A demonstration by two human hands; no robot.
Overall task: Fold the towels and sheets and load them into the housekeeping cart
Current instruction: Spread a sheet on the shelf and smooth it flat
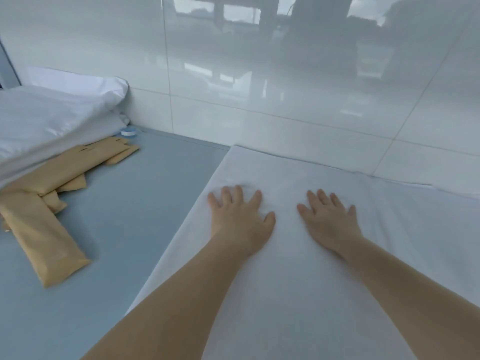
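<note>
A white sheet (298, 281) lies folded flat on the blue-grey surface (124, 229), its far edge against the tiled wall. My left hand (240, 216) presses on it palm down with fingers spread, near the sheet's left edge. My right hand (328, 219) lies flat on it a little to the right, fingers straight. Both forearms reach in from the bottom. No cart is in view.
White bedding (52, 120) is heaped at the far left. Several tan flat packets (44, 237) lie scattered beside and under it. A small blue and white round object (128, 131) sits by the wall. A glossy white tiled wall (285, 87) bounds the far side.
</note>
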